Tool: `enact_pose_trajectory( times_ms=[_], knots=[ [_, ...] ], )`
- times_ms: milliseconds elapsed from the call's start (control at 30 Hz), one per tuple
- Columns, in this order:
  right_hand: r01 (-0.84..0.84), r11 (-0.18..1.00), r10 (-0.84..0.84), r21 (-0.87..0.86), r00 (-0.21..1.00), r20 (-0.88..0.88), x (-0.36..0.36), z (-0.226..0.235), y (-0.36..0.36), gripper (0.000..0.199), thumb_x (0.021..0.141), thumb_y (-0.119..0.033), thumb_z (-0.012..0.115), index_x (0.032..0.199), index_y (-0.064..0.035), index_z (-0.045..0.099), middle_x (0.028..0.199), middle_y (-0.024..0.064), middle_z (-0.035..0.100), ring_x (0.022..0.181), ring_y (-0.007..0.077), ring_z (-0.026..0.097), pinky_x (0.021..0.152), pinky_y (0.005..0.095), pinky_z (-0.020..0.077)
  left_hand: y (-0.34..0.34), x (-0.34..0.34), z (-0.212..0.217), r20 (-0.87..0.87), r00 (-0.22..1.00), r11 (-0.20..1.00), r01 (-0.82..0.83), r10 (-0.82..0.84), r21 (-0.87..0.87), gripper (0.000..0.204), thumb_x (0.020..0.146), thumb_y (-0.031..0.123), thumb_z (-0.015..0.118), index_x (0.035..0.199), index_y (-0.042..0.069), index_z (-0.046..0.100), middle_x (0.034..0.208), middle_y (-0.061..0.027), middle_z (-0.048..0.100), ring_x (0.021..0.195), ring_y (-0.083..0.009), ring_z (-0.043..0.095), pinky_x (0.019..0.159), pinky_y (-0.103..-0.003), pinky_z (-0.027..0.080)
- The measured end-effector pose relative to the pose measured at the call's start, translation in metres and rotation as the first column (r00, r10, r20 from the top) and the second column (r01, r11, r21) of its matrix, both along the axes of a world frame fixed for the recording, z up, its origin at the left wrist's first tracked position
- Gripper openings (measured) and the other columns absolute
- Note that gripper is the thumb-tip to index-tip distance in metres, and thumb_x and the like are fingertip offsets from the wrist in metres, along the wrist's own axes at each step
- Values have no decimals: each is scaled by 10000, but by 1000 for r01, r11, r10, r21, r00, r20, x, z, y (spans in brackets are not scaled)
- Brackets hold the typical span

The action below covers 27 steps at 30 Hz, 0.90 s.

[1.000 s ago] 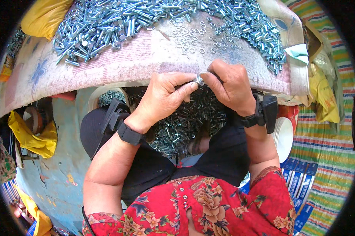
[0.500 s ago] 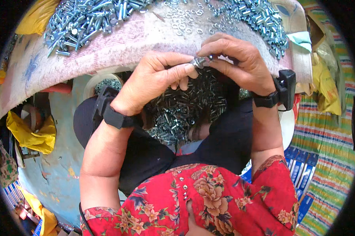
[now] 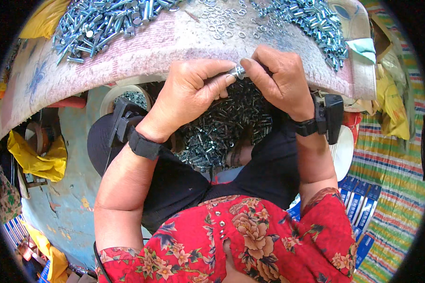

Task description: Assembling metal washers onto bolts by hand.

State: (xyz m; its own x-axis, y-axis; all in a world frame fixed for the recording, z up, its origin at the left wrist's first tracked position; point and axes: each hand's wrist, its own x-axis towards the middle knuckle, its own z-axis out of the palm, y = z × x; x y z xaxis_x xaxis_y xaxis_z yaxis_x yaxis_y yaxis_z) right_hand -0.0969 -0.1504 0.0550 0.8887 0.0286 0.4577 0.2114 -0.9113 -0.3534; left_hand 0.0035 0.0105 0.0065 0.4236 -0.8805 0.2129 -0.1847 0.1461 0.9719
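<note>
My left hand point(image 3: 186, 92) pinches a small silvery bolt point(image 3: 239, 72) between thumb and forefinger, just past the table's near edge. Its wider, ring-like end points toward my right hand point(image 3: 284, 80). The right thumb presses at that end with the fingers curled behind it; any small part under those fingertips is hidden. Beneath both hands, a large heap of metal fasteners point(image 3: 214, 134) lies between my knees.
On the cloth-covered table point(image 3: 148, 56) lie a pile of long bolts point(image 3: 104, 28) at left, scattered washers point(image 3: 229, 33) in the middle and short metal sleeves point(image 3: 323, 35) at right. A white bucket point(image 3: 105, 106) of small parts stands by my left knee.
My right hand has drawn in its fingers, and its thumb has come up against the end of the bolt. A small dark-tipped part seen in the right fingers earlier is no longer visible.
</note>
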Motion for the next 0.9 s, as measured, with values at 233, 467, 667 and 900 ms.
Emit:
enact_pose_trajectory(
  times_ms=[233, 467, 667, 900],
  knots=[
    [-76, 722, -281, 688, 876, 391, 23, -11, -2, 291, 899, -280, 479, 834, -1, 530, 822, 78, 532, 746, 162, 480, 706, 299, 374, -3, -6, 7, 55, 996, 989, 82, -75, -124, 227, 848, 47, 537, 1064, -10, 573, 814, -54, 626, 665, -79, 561, 593, -207, 469],
    [-333, 893, 327, 304, 942, 72, -7, 25, 76, 382, 772, -228, 578, 1037, 37, 502, 951, 85, 561, 900, 199, 520, 878, 356, 380, 0, 11, 4, -385, 919, 986, -130, 81, -103, 164, 849, 119, 560, 937, -4, 625, 731, -40, 621, 604, -85, 563, 546, -207, 449],
    [113, 875, -215, 470, 962, 168, 1, 11, 26, 224, 784, -32, 563, 1007, -18, 574, 767, 92, 572, 707, 181, 576, 628, 275, 447, 3, 6, 13, -392, 919, 995, 4, -43, -101, 161, 857, 107, 526, 961, 10, 602, 796, -53, 628, 619, -99, 575, 558, -201, 449],
    [27, 977, -24, 210, 1000, -17, -1, -10, 19, 190, 796, -182, 592, 719, -18, 534, 664, 166, 512, 600, 342, 526, 509, 376, 393, 9, 1, 5, -205, 977, 998, 66, -59, 24, 128, 836, 83, 558, 914, -15, 584, 728, -11, 585, 617, -55, 539, 578, -209, 453]
  ],
)
